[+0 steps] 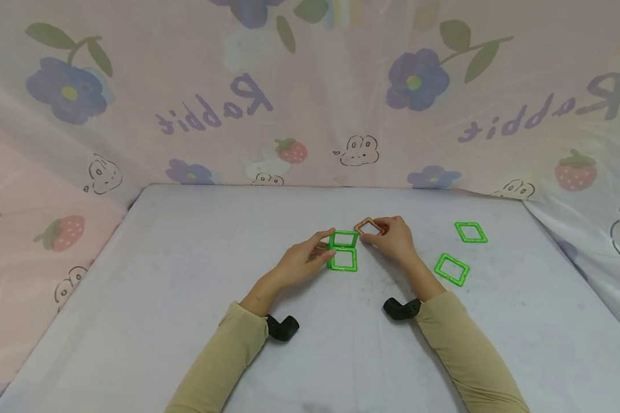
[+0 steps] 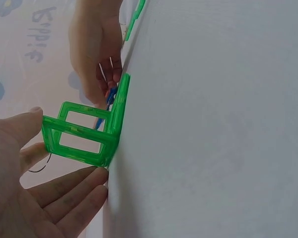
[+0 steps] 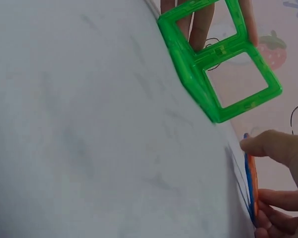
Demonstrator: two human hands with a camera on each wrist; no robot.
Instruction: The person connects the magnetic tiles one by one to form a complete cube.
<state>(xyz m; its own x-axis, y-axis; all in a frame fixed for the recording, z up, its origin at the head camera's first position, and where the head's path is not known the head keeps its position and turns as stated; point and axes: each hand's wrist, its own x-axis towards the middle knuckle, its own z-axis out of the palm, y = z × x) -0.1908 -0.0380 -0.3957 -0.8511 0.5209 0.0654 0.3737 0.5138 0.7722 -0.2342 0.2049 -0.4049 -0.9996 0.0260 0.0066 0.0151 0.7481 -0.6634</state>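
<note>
Several green magnetic tile frames (image 1: pixel 344 268) are joined into a small open structure near the middle of the table, some of them standing upright. My left hand (image 1: pixel 301 263) holds its left side, the thumb at one upper corner and the other fingers lower down, as the left wrist view shows. Just right of it, my right hand (image 1: pixel 396 238) pinches an orange magnetic tile (image 1: pixel 364 221) between thumb and fingers. Seen edge-on in the right wrist view, this orange tile (image 3: pixel 254 178) has a blue layer along one side.
Two loose green tile frames, a farther one (image 1: pixel 471 232) and a nearer one (image 1: pixel 452 269), lie to the right of my right hand. White cloth covers the table (image 1: pixel 186 241). A printed curtain (image 1: pixel 320 103) hangs behind it. Black devices (image 1: pixel 283 328) sit at both wrists.
</note>
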